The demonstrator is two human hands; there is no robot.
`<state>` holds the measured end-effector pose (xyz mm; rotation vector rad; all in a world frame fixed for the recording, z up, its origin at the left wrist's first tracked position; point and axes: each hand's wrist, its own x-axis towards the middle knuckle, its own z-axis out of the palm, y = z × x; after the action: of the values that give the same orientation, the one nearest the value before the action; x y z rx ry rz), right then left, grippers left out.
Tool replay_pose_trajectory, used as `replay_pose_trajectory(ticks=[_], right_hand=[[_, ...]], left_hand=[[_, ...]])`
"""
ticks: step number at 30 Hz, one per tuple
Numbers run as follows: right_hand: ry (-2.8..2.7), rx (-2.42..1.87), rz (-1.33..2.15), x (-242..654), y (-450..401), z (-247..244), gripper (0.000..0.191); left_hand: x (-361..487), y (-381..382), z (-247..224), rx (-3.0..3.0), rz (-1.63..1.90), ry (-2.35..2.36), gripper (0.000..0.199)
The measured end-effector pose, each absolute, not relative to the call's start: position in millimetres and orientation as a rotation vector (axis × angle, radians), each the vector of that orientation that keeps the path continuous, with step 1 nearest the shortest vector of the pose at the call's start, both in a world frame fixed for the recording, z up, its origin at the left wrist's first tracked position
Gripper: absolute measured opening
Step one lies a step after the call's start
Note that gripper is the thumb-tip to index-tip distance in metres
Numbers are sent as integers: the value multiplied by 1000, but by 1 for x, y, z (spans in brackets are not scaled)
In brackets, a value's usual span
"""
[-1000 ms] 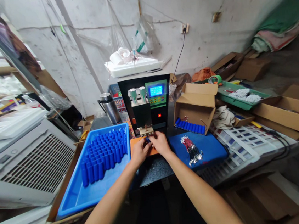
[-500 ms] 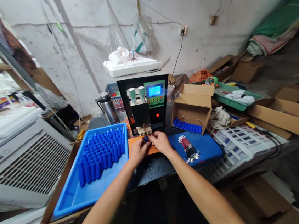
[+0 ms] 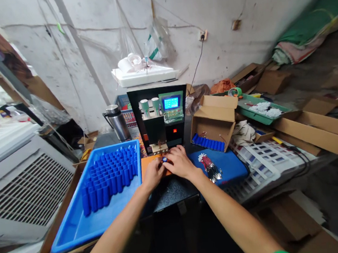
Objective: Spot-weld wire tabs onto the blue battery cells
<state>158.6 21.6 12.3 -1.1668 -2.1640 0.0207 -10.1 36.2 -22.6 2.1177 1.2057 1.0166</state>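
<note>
Both hands meet at the foot of a black spot welder (image 3: 155, 130) with a lit screen. Between their fingertips is a small blue battery cell (image 3: 164, 159), its round end turned toward me, just in front of the welding electrodes (image 3: 159, 145). My left hand (image 3: 154, 173) pinches it from the left. My right hand (image 3: 179, 163) closes on it from the right, thumb near the cell, other fingers reaching forward over the orange block (image 3: 147, 165). Part of the cell is hidden by the fingers.
On the left, a blue tray (image 3: 74, 233) holds many upright blue cells. To the right are wired leads (image 3: 211, 168) on a blue pad (image 3: 231, 164) and an open cardboard box (image 3: 213, 116) with blue cells. A steel flask (image 3: 117, 122) stands behind the tray.
The cell has come back slightly from the electrodes and tipped, so its end faces me. My right hand's fingers have stretched forward. The whole view has shifted a little.
</note>
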Motion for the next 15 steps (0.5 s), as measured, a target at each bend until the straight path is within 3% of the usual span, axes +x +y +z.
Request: replay_pose_trajectory(ticks=[8,15], right_hand=[[-1915,-1272,105,195,38,-5,20],[-1669,-1528,-72,289,103,-32,29]], left_hand=[[-10,44,-26,2125,981,1342,45],[-9,47,-23,2213,911,1345,35]])
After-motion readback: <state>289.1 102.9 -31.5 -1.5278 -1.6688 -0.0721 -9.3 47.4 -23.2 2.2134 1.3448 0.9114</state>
